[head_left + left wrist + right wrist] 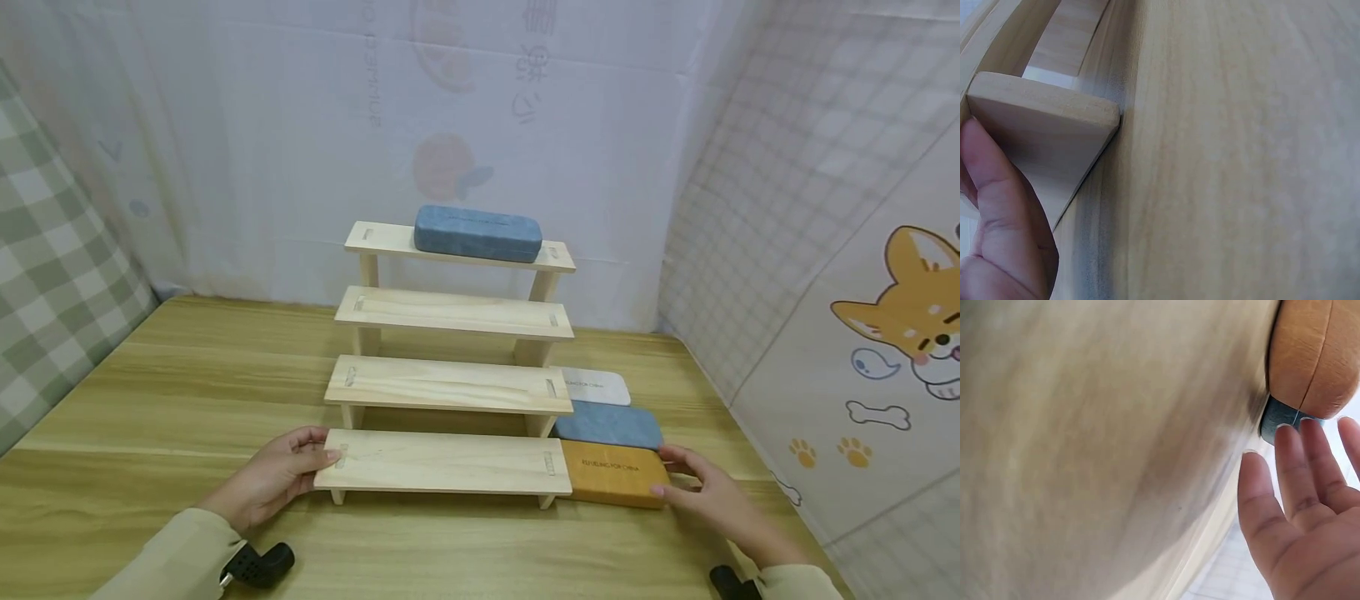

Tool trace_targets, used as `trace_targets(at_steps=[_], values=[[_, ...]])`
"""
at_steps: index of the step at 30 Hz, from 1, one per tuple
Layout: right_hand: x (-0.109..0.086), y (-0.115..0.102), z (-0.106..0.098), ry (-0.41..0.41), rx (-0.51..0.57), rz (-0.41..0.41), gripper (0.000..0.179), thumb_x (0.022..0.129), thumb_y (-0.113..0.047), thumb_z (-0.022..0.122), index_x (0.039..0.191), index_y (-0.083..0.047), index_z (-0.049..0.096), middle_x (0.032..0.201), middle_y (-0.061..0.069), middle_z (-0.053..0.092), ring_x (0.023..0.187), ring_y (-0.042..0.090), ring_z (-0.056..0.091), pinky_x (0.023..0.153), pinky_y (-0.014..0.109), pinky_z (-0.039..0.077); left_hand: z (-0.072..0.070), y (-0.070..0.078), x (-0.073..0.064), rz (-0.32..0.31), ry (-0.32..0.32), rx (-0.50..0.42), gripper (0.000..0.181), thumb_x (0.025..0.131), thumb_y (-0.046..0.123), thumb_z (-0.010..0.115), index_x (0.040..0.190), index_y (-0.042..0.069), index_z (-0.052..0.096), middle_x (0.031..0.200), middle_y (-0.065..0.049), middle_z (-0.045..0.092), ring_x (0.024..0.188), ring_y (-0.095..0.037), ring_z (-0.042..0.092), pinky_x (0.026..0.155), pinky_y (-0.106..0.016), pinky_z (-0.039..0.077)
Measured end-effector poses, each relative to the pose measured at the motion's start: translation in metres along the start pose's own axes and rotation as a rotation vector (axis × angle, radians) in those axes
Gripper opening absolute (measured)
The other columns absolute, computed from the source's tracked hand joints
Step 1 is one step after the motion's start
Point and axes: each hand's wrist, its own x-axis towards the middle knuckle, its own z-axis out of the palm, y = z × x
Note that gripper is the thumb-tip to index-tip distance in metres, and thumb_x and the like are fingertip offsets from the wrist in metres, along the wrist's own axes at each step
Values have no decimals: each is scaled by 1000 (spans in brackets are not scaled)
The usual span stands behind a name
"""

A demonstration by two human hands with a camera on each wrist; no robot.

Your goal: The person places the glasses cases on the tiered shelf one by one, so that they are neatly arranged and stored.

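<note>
A four-step wooden display stand point(450, 462) stands on the table. My left hand point(273, 475) grips the left end of its lowest step, the thumb on top; in the left wrist view a finger point(1000, 200) lies by the step's leg point(1044, 103). To the right of the stand lies an orange glasses case point(615, 473). At the case's right end is my right hand point(708, 496), its fingers loosely extended; thumb and fingertips are at the case's edge. In the right wrist view the fingers point(1294, 475) look nearly straight beside the orange case point(1310, 356).
A blue glasses case point(477, 233) sits on the top step. Behind the orange case lie another blue case point(609, 425) and a white case point(597, 387), partly hidden by the stand. Curtains point(300, 167) hang behind the wood-grain table point(187, 400) and at both sides.
</note>
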Motion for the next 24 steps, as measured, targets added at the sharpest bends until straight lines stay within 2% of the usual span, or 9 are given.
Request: trace_targets(at_steps=[3,8,13,21,24], values=[[1,-1,-1,-48,9,20,68,87,-29,72,138,6,43,133,27,50,115,34,52,86,41,51,0,0,0,8,-6,-5,58,95,7,57,137,-16,24,108,-7,56,91,-13,61,79,-28,55],[2,0,-2,-106,30,38,74,87,-28,72,140,11,37,136,31,46,118,42,50,88,44,52,-1,-1,0,11,-13,-13,56,95,8,58,136,-15,26,108,-6,56,91,-13,61,79,-28,55],[5,2,-1,-115,29,16,74,86,-25,74,138,13,38,132,30,48,117,42,50,87,43,52,-1,-1,0,9,-8,-13,57,95,8,58,136,-14,26,108,-6,56,91,-13,61,79,-28,55],[6,0,-2,-118,49,-9,71,82,-23,77,131,13,41,126,26,52,115,41,51,80,26,52,-1,-1,0,11,-9,-13,58,95,8,58,137,-15,24,109,-7,56,92,-13,61,79,-28,55],[7,-1,-2,-127,54,-11,71,82,-23,78,131,12,41,126,26,52,115,40,51,80,24,52,-1,-1,0,13,-9,-11,59,95,8,58,137,-15,24,110,-7,56,92,-13,61,80,-28,55]])
